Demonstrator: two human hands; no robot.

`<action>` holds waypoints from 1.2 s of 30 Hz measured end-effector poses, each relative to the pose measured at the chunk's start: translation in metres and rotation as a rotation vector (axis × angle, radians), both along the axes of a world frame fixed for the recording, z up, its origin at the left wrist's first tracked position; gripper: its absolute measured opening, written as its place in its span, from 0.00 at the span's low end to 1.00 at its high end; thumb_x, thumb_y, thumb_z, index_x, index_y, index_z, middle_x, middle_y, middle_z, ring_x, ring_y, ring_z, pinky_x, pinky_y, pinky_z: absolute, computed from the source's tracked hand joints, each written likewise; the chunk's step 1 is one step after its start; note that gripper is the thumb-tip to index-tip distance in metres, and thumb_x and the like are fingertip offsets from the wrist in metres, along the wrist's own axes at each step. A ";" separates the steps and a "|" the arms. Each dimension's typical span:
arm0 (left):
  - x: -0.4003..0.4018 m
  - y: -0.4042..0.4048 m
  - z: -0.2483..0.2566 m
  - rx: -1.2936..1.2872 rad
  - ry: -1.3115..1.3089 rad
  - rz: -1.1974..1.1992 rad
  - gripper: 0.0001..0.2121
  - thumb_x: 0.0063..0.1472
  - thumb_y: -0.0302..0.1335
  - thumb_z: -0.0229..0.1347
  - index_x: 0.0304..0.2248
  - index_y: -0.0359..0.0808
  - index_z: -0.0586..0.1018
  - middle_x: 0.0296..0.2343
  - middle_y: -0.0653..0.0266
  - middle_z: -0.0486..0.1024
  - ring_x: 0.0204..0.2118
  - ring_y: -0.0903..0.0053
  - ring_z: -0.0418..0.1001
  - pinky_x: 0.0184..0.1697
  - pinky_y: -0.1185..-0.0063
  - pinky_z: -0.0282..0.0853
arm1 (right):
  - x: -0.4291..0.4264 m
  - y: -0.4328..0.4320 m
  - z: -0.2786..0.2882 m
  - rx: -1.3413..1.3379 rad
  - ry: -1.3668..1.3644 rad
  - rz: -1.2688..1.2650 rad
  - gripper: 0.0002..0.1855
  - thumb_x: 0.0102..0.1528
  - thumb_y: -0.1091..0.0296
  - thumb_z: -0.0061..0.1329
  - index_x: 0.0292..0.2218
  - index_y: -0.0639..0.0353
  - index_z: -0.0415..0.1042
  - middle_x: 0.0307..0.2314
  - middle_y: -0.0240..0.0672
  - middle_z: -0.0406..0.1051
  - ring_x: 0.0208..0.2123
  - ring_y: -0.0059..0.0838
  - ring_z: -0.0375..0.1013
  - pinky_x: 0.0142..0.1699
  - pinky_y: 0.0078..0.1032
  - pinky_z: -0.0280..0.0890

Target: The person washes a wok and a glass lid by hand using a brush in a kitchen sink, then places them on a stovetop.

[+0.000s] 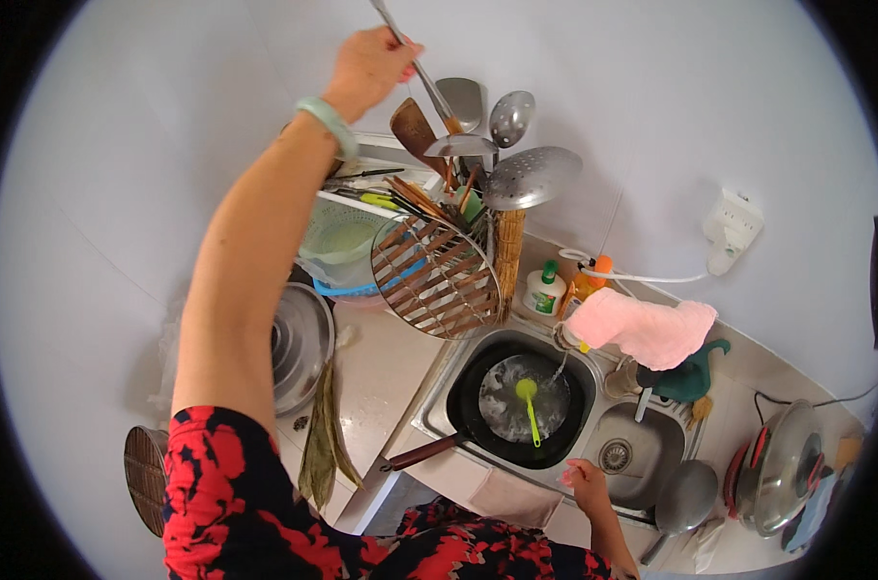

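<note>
High against the wall, my left hand grips the metal handle of a long kitchen utensil. Its lower end reaches down behind a metal ladle bowl, and I cannot tell whether the two are one piece. Around it stand a wooden spatula, a metal turner and slotted skimmers. Low by the sink's front edge is my right hand, fingers curled, nothing visible in it. A black wok sits in the left basin under running water, with a lime-green long-handled tool in it.
A round slatted rack leans before the utensils. Bottles and a pink cloth are behind the sink. A metal lid and long dry leaves lie left; a lidded pot and ladle are right.
</note>
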State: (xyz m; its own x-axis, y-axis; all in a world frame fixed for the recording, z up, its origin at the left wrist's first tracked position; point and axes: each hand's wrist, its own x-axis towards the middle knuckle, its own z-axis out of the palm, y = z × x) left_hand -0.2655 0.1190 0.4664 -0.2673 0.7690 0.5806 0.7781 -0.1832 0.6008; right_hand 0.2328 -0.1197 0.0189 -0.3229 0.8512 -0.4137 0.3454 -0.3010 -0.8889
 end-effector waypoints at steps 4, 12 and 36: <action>-0.012 0.016 -0.032 -0.048 -0.003 -0.014 0.13 0.55 0.34 0.56 0.30 0.30 0.79 0.22 0.60 0.78 0.24 0.75 0.77 0.31 0.79 0.71 | 0.000 -0.008 -0.003 -0.066 0.032 -0.052 0.12 0.58 0.73 0.39 0.42 0.68 0.70 0.27 0.36 0.73 0.29 0.26 0.74 0.37 0.21 0.68; -0.017 0.028 -0.076 -0.119 0.109 -0.001 0.14 0.55 0.37 0.55 0.26 0.31 0.79 0.18 0.58 0.76 0.24 0.66 0.76 0.34 0.73 0.71 | -0.013 -0.008 -0.010 -0.100 0.036 -0.008 0.12 0.60 0.70 0.40 0.43 0.66 0.68 0.28 0.37 0.73 0.29 0.26 0.74 0.35 0.21 0.68; -0.030 -0.045 -0.076 -0.054 -0.536 0.001 0.18 0.59 0.36 0.55 0.41 0.28 0.72 0.26 0.63 0.73 0.23 0.82 0.70 0.25 0.84 0.66 | -0.037 -0.018 -0.026 -0.048 -0.012 0.033 0.13 0.59 0.70 0.41 0.44 0.67 0.68 0.28 0.36 0.73 0.29 0.24 0.74 0.36 0.21 0.68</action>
